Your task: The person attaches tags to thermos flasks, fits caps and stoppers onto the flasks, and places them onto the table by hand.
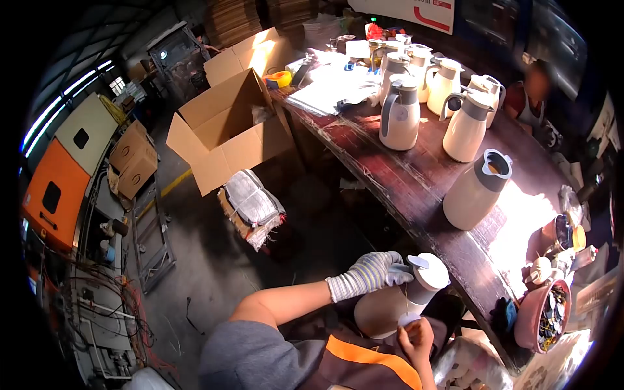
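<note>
A cream vacuum jug (380, 312) with a white lid (434, 273) leans in my lap, tilted to the right. My left hand (372, 274), in a striped knit glove, is closed at the jug's upper side by the lid, apparently on its handle, which the fingers hide. Bare, my right hand (416, 339) pinches a small white round tag (408, 319) against the jug's body. A thin string runs up from the tag toward the gloved fingers. On the table in front stands a lidless jug (471, 198) with a grey collar.
Several lidded jugs (400, 120) crowd the dark wooden table (416, 195). A pink basin (543, 318) of small parts sits at its near right corner. An open cardboard box (227, 123) and a padded stool (252, 198) stand left. Another person (530, 97) is across the table.
</note>
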`<action>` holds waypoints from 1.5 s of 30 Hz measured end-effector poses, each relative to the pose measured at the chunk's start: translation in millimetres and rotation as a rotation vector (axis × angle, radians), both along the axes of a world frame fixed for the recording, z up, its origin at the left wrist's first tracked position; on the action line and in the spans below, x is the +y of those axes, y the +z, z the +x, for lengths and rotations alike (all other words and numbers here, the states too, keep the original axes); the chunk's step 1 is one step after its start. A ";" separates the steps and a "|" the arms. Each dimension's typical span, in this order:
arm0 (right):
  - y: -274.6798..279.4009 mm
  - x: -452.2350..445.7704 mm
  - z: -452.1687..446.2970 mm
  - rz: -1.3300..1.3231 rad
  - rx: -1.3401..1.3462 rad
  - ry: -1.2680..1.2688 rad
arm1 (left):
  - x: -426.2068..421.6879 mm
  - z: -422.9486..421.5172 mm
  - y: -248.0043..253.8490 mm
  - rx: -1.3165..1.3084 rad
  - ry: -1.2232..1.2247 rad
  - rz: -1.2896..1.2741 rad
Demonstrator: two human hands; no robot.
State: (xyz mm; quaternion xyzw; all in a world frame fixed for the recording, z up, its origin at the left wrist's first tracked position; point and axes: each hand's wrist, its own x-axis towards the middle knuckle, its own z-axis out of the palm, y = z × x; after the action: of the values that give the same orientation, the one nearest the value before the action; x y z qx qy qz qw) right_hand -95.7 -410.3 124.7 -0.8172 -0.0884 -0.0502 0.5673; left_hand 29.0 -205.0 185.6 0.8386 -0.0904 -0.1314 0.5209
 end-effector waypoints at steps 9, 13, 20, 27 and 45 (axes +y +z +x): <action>26.0 -0.2 1.3 0.207 0.062 0.011 | 20.6 4.5 7.8 0.288 -0.027 -0.463; 18.5 -15.5 6.8 0.306 0.204 -0.113 | 47.1 30.0 62.1 0.053 0.114 -0.752; -21.2 -31.5 9.8 0.146 0.250 -0.113 | 36.0 105.3 106.3 -0.354 0.264 -0.557; -103.9 -81.3 13.9 0.138 0.339 -0.164 | 2.1 195.6 59.2 -0.469 0.359 -0.222; -67.1 -107.7 41.7 0.736 1.082 -0.198 | -6.5 387.0 4.2 -0.550 0.351 -0.360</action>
State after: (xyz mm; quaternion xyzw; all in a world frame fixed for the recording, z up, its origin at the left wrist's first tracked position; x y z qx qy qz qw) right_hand -54.0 -518.0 57.6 -0.4842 0.3075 0.2886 0.7667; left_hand 416.0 -211.6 189.9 0.7403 -0.1032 0.2080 0.6309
